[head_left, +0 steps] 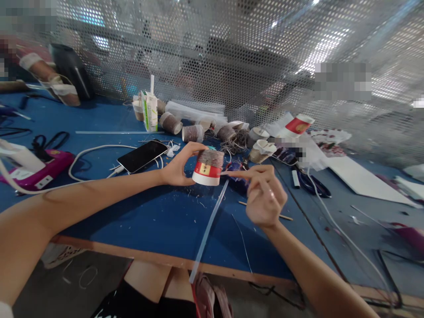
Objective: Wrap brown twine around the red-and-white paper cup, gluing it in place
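My left hand grips a red and white paper cup, tilted above the table. Grey-brown cord is wound in rows around the cup's upper part. To the right of the cup is my right hand, its index finger reaching towards the cup's side and its other fingers curled in. A small pale bit shows at that fingertip; what the fingers hold is too small to make out. Behind the right hand lies a blue glue gun, partly hidden. A translucent glue stick extends past the table's front edge.
Cord-wrapped cups, tangled cord and a drink carton stand towards the perforated metal screen. A phone, a magenta power strip and white cables lie left. Scissors and white board lie right.
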Demonstrator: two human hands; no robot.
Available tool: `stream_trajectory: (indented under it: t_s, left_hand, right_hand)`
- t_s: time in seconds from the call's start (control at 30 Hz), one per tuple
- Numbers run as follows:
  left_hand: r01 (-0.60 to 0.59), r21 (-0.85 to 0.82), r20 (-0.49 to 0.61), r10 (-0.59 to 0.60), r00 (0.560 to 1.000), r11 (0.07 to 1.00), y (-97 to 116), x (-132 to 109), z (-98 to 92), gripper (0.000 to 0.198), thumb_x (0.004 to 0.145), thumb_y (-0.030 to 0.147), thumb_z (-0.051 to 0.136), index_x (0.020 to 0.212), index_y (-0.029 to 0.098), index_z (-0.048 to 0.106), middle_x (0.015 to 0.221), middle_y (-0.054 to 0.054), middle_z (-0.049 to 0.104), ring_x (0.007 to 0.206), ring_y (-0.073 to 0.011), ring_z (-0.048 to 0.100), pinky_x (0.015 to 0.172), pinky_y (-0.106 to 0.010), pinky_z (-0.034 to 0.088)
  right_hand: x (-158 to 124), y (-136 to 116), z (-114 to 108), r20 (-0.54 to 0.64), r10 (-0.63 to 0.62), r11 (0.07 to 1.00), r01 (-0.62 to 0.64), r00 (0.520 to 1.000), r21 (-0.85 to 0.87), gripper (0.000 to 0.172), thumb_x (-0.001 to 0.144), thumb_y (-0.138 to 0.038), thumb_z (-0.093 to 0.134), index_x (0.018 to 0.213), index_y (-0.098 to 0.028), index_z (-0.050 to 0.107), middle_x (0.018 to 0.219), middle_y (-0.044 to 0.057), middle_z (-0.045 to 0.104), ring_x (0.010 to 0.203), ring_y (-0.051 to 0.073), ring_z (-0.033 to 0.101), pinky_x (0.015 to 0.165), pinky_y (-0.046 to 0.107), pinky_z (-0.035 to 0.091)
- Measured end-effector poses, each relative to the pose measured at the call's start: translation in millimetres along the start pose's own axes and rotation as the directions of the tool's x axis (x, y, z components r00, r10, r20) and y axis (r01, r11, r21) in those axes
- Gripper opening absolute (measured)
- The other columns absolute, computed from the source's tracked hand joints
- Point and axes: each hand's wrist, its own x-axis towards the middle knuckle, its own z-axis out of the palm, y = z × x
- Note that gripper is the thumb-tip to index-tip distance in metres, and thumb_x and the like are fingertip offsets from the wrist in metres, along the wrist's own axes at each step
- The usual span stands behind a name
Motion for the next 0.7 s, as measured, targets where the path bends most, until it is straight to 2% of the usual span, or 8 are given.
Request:
stream_trajectory:
  t_s: [0.1,0.17,0.23,0.3,0.37,0.5,0.6,0.7]
  left_hand:
    - [0.019,0.022,0.018,-0.020,1.000,1.000,2,0,0.1,0.080,0.069,0.033,0.080,0.137,0.026,0.039,0.132,-0.014,0.046,0.127,-0.0306,0.051,0.107,-0.049,0.051]
    - [0.018,0.006,0.025,-0.018,1.000,1.000,1,-1,1.4,0.079,0.070,0.033,0.079,0.137,0.026,0.037,0.131,-0.014,0.046,0.128,-0.0302,0.051,0.109,-0.049,0.049]
    - [0.009,-0.028,0.014,-0.009,1.000,1.000,-2,-2,3.3,0.080,0.071,0.034,0.078,0.137,0.026,0.034,0.131,-0.013,0.045,0.130,-0.0302,0.052,0.112,-0.049,0.047]
    - [-0.003,-0.060,-0.008,0.003,1.000,0.998,-5,-3,5.2,0.082,0.072,0.037,0.078,0.137,0.027,0.030,0.134,-0.013,0.044,0.132,-0.0309,0.051,0.114,-0.051,0.045]
    - [-0.023,-0.081,-0.027,0.021,0.999,0.996,-7,-4,6.5,0.082,0.073,0.040,0.078,0.136,0.028,0.028,0.137,-0.014,0.043,0.134,-0.0316,0.050,0.114,-0.051,0.044]
    - [-0.068,-0.116,-0.037,0.064,0.997,0.991,-7,-3,7.0,0.084,0.073,0.037,0.080,0.137,0.028,0.027,0.142,-0.016,0.042,0.139,-0.0326,0.047,0.115,-0.053,0.043]
    - [-0.054,-0.130,-0.028,0.051,0.998,0.990,-5,-2,6.0,0.086,0.072,0.039,0.081,0.138,0.029,0.026,0.145,-0.017,0.042,0.139,-0.0333,0.048,0.115,-0.054,0.043]
    - [-0.038,-0.138,-0.017,0.036,0.999,0.990,-4,-1,5.1,0.089,0.072,0.043,0.081,0.139,0.030,0.024,0.150,-0.017,0.040,0.140,-0.0344,0.047,0.114,-0.054,0.044]
  right_hand:
    - [-2,-5,-2,0.339,-0.029,0.998,0.047,0.940,-0.046,0.032,0.094,-0.042,0.041,0.068,-0.027,0.053,0.083,0.003,0.073,0.089,0.027,0.050,0.085,0.049,0.040]
    - [-2,-6,-3,0.429,0.001,0.996,0.038,0.903,-0.083,0.033,0.095,-0.044,0.041,0.071,-0.027,0.055,0.088,0.003,0.074,0.092,0.027,0.050,0.088,0.050,0.040]
    - [-2,-4,-3,0.371,0.015,0.998,0.011,0.929,-0.068,0.037,0.096,-0.046,0.039,0.068,-0.027,0.054,0.085,0.004,0.073,0.092,0.027,0.050,0.088,0.049,0.040]
    - [0,0,-3,0.244,0.058,0.998,-0.055,0.968,-0.022,0.041,0.096,-0.046,0.040,0.062,-0.027,0.052,0.078,0.005,0.071,0.093,0.027,0.051,0.089,0.048,0.040]
    - [2,6,-3,0.129,0.137,0.988,-0.145,0.982,0.050,0.044,0.094,-0.047,0.044,0.057,-0.026,0.051,0.069,0.005,0.067,0.092,0.028,0.053,0.090,0.047,0.041]
    - [10,16,-2,0.041,0.312,0.918,-0.312,0.949,0.243,0.050,0.086,-0.059,0.051,0.049,-0.025,0.047,0.059,0.003,0.059,0.076,0.026,0.064,0.082,0.046,0.047]
    - [15,24,-3,-0.019,0.408,0.877,-0.386,0.913,0.287,0.049,0.084,-0.056,0.053,0.048,-0.024,0.045,0.048,-0.001,0.048,0.068,0.025,0.068,0.073,0.041,0.049]
    - [17,31,-5,-0.121,0.462,0.864,-0.415,0.878,0.286,0.041,0.085,-0.049,0.050,0.052,-0.025,0.046,0.050,-0.001,0.053,0.063,0.022,0.067,0.064,0.036,0.046]
